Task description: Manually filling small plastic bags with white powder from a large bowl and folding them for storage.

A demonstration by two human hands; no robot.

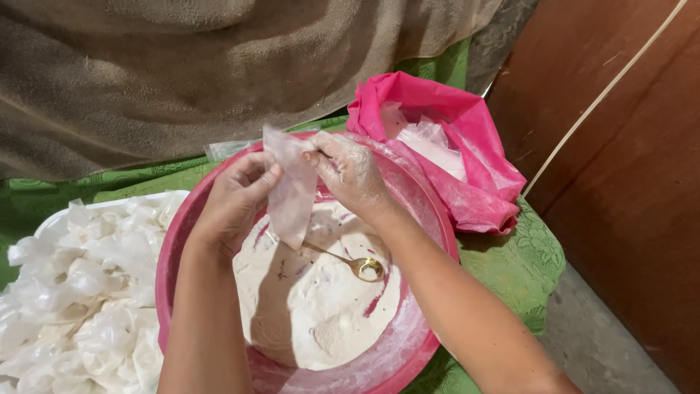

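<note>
My left hand [237, 197] and my right hand [350, 171] both pinch the top edge of a small clear plastic bag [290, 191], which hangs open above a large pink basin [430, 219]. The basin holds white flour-like powder [313, 306]. A gold metal spoon [357, 266] lies in the powder below the bag, its bowl toward the right. My right hand is dusted with white powder.
A pile of small filled white plastic bags [80, 284] lies at the left. A pink plastic bag [445, 146] with clear bags inside sits behind the basin. Everything rests on a green cloth [518, 270]. A brown blanket [182, 73] lies behind, a wooden panel [620, 168] at the right.
</note>
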